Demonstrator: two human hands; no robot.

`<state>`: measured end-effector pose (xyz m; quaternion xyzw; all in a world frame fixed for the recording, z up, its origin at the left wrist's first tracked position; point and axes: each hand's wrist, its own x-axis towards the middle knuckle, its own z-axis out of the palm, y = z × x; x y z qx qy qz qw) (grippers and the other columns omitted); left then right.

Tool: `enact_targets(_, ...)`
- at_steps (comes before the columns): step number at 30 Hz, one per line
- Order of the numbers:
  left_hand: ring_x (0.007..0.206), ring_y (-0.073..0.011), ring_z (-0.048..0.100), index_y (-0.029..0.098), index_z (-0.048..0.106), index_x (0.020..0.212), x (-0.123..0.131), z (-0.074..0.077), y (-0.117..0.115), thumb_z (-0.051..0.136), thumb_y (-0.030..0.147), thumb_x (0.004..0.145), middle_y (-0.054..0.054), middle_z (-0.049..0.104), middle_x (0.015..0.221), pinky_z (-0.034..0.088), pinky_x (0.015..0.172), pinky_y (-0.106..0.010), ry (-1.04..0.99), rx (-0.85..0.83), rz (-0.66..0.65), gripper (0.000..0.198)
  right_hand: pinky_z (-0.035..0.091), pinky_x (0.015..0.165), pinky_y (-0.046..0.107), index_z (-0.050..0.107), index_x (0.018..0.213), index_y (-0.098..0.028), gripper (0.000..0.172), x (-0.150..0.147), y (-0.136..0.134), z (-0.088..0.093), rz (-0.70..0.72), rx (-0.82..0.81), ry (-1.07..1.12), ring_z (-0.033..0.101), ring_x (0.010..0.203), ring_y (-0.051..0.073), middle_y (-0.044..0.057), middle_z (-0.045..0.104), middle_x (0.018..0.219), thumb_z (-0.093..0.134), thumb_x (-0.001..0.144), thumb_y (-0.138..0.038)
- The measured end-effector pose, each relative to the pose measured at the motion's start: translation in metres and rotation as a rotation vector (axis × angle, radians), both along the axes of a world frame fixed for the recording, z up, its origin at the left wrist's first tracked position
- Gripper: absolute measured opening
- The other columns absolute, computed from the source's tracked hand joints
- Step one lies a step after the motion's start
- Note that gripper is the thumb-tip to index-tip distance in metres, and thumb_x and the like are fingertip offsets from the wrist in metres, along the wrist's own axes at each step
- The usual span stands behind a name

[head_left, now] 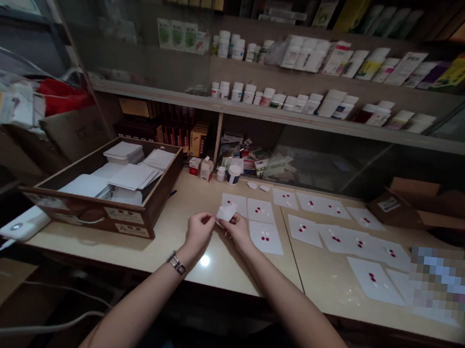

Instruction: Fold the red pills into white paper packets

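Between my two hands, just above the table, is a small folded white paper packet (226, 212). My right hand (236, 231) pinches its right side. My left hand (200, 230) is closed with its fingertips at the packet's left edge; a watch is on that wrist. Just beyond and to the right lie white paper squares (264, 245) bearing red and white pills. More such sheets (375, 280) spread to the right, each with a few pills. Two small folded white papers (264, 188) rest near the back of the table.
A wooden drawer (150, 226) with stacks of white paper stands on the left. White pill bottles (233, 175) and small boxes (206, 169) sit at the back. Shelves of medicine rise behind. An open cardboard box (399, 205) is at right, a white power bank with a cable (23, 224) at left.
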<state>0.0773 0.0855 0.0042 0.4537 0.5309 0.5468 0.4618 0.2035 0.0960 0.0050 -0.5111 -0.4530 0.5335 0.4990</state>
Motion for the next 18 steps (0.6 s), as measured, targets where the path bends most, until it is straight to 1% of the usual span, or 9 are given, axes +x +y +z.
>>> enact_targets(3,0.048,-0.0093,0.052,0.014,0.059,0.070,0.0002,0.0001,0.0042,0.071,0.030,0.060,0.002,0.057,0.057,0.039,0.046,-0.019,-0.198,-0.077,0.015,0.022,0.030,0.040,0.020,0.058,0.071,-0.014,0.023,0.0007,0.0018,-0.0003,0.009,-0.012,0.025,0.048,0.045,0.010,0.002,0.063,0.058,0.069,0.053,-0.025)
enact_targets(5,0.045,-0.0081,0.053,0.014,0.057,0.074,-0.0005,0.0006,0.0062,0.075,0.031,0.057,0.002,0.058,0.059,0.038,0.043,-0.017,-0.324,-0.152,0.006,0.030,0.030,0.040,0.020,0.058,0.071,-0.014,0.024,0.0013,0.0025,0.0002,0.016,-0.011,0.033,0.048,0.044,0.010,0.002,0.063,0.058,0.069,0.053,-0.025)
enact_targets(7,0.045,-0.0083,0.055,0.013,0.058,0.076,-0.0017,0.0012,0.0076,0.077,0.030,0.055,0.001,0.060,0.062,0.039,0.042,-0.016,-0.397,-0.211,-0.018,0.032,0.030,0.040,0.020,0.058,0.071,-0.014,0.024,0.0019,0.0027,0.0011,0.018,-0.010,0.033,0.047,0.043,0.010,0.001,0.062,0.057,0.068,0.053,-0.025)
enact_targets(11,0.043,-0.0076,0.055,0.012,0.060,0.074,-0.0031,0.0026,0.0085,0.078,0.025,0.058,0.000,0.061,0.059,0.040,0.040,-0.015,-0.451,-0.280,-0.072,0.028,0.032,0.042,0.021,0.059,0.070,-0.014,0.022,0.0026,0.0027,0.0026,0.033,-0.011,0.015,0.047,0.044,0.010,0.001,0.060,0.055,0.068,0.053,-0.025)
enact_targets(15,0.046,-0.0064,0.056,0.012,0.062,0.076,-0.0042,0.0058,0.0086,0.079,0.017,0.058,-0.002,0.064,0.065,0.044,0.043,-0.015,-0.472,-0.288,-0.125,0.025,0.035,0.046,0.022,0.061,0.073,-0.013,0.023,0.0033,0.0028,0.0029,0.060,0.012,0.026,0.049,0.048,0.011,0.003,0.062,0.059,0.068,0.053,-0.024)
enact_targets(18,0.049,-0.0076,0.058,0.011,0.064,0.077,-0.0061,0.0083,0.0084,0.079,0.013,0.058,-0.004,0.065,0.066,0.046,0.045,-0.015,-0.471,-0.339,-0.186,0.024,0.035,0.046,0.022,0.062,0.072,-0.013,0.024,0.0044,0.0029,0.0029,0.060,0.020,0.028,0.050,0.050,0.012,0.003,0.063,0.061,0.069,0.052,-0.024)
